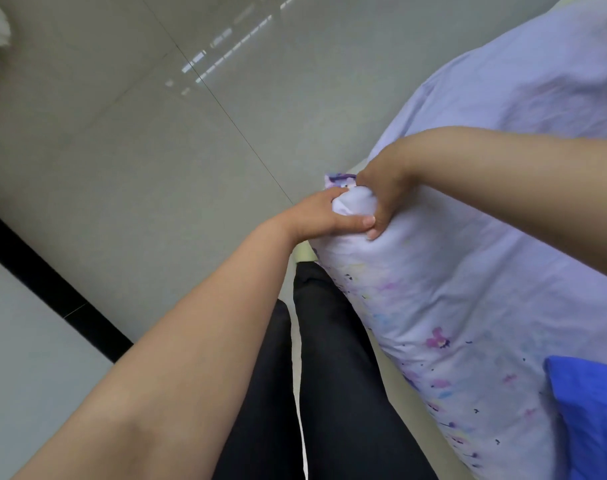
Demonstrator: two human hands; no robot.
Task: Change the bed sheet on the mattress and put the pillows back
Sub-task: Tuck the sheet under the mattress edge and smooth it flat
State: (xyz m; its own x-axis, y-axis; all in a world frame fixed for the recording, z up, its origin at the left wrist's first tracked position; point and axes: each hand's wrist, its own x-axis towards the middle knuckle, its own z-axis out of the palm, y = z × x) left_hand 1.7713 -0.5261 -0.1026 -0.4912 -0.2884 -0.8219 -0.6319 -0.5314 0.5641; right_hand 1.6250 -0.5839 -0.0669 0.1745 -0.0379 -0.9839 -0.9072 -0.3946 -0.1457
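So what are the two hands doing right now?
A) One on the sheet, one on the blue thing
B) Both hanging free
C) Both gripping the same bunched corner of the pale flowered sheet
C: the left hand and the right hand both curl round the bunched corner of the flowered sheet; the blue item lies untouched.

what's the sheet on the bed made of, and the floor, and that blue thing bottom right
The sheet both hands grip looks like thin woven fabric, perhaps cotton: matte, pale lilac, creased, with a printed floral edge. The floor seems to be glazed tile: grey, glossy, with thin joint lines and window reflections. The blue thing looks like smooth cloth or plastic; it is too cropped to tell.
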